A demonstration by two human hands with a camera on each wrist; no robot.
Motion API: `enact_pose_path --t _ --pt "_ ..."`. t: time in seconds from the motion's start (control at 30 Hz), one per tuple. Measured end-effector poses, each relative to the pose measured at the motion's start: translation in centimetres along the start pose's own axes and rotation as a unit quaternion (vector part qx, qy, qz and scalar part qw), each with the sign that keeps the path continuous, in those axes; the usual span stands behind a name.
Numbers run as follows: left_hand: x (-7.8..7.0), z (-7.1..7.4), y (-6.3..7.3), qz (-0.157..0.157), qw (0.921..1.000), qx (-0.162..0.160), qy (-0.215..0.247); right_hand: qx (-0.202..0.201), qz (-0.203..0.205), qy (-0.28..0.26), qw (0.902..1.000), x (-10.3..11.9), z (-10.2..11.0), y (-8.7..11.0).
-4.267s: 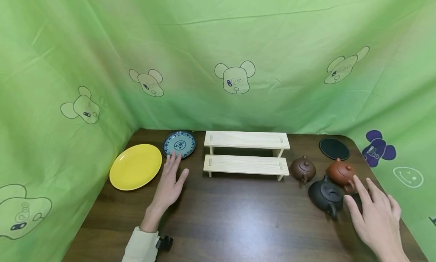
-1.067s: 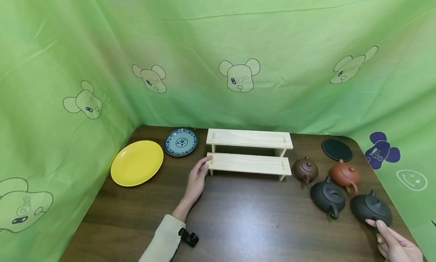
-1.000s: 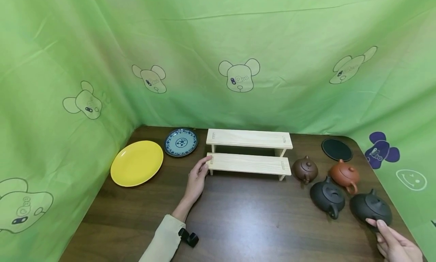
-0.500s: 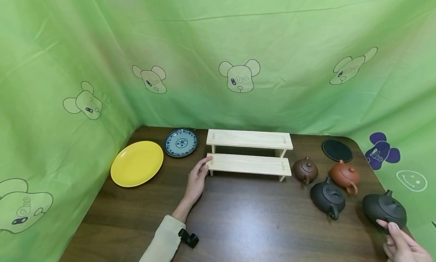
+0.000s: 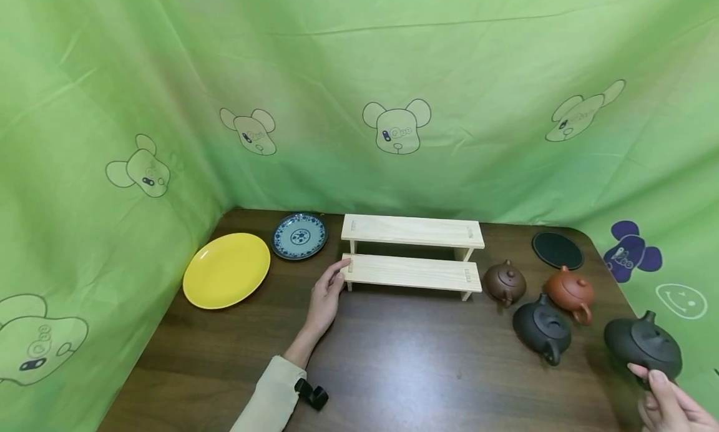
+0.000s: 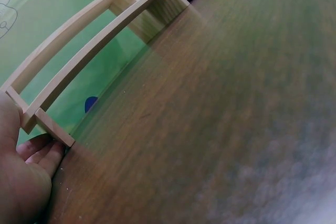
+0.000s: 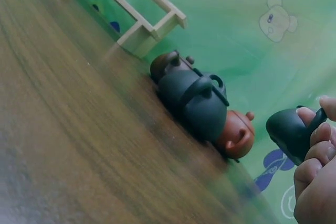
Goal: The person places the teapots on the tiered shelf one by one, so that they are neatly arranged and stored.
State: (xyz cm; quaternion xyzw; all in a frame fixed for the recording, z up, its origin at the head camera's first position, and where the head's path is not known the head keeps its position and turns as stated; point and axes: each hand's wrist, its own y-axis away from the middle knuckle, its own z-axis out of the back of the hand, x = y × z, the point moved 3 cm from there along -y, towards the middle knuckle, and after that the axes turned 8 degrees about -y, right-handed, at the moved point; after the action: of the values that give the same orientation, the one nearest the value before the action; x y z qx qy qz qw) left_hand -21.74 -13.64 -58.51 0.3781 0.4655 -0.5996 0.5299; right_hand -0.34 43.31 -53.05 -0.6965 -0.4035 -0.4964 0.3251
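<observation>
At the right edge of the head view, my right hand point(image 5: 674, 407) pinches the handle of a black teapot point(image 5: 646, 344) between thumb and fingers. In the right wrist view that teapot point(image 7: 286, 132) is raised off the table. My left hand point(image 5: 322, 301) holds the left end of a two-step wooden stand point(image 5: 412, 273), index finger along its lower step. In the left wrist view the fingers point(image 6: 39, 156) curl by the stand's leg. A second black teapot point(image 5: 539, 326), a reddish-orange teapot point(image 5: 568, 289) and a brown teapot point(image 5: 504, 282) stand right of the wooden stand.
A yellow plate point(image 5: 227, 270) and a blue patterned plate point(image 5: 299, 236) lie at the back left of the brown table point(image 5: 393, 357). A black round mat point(image 5: 558, 250) lies at the back right corner. Green cloth point(image 5: 314, 63) hangs behind and on both sides.
My right hand has gripped the black teapot, lifted it and moved it to the right. Earlier, my left hand moved from near the blue plate to the wooden stand and stays there.
</observation>
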Motion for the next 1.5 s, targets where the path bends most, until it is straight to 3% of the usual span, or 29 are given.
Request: enact_pose_path --t 0.23,0.37,0.47,0.6,0.73,0.87,1.13,1.27,1.5 --pt "0.8 0.1 -0.1 0.026 0.9993 0.009 0.025 -0.036 -0.036 0.016 0.9986 0.7 -1.7 0.7" --pt "0.9 0.0 -0.2 0.029 0.9992 0.011 0.025 -0.079 -0.024 -0.011 0.9965 1.4 -3.2 1.0" --pt "1.0 0.0 -0.2 0.028 0.9991 0.013 0.029 -0.084 -0.01 -0.018 0.9963 2.0 -4.1 1.0" --pt "1.1 0.0 -0.2 0.026 0.9991 0.012 0.031 -0.062 -0.003 -0.021 0.9978 3.0 -5.3 0.9" --pt "1.0 0.0 -0.2 0.029 0.9991 0.01 0.028 -0.04 0.017 -0.103 0.9937 3.4 -6.9 0.4" --pt "0.9 0.0 -0.1 0.028 0.9991 0.014 0.03 -0.013 0.04 -0.178 0.9832 3.6 -8.7 0.0" --pt "-0.1 0.0 0.2 -0.004 0.9999 0.003 0.01 0.067 0.046 -0.179 0.9805 3.5 -11.0 0.0" --pt "-0.3 0.1 0.3 -0.001 0.9999 0.002 0.015 0.109 0.043 -0.173 0.9779 3.4 -11.9 0.0" --pt "0.2 0.1 0.1 -0.015 0.9999 0.002 0.005 0.122 0.024 -0.117 0.9853 3.7 -14.0 0.0"
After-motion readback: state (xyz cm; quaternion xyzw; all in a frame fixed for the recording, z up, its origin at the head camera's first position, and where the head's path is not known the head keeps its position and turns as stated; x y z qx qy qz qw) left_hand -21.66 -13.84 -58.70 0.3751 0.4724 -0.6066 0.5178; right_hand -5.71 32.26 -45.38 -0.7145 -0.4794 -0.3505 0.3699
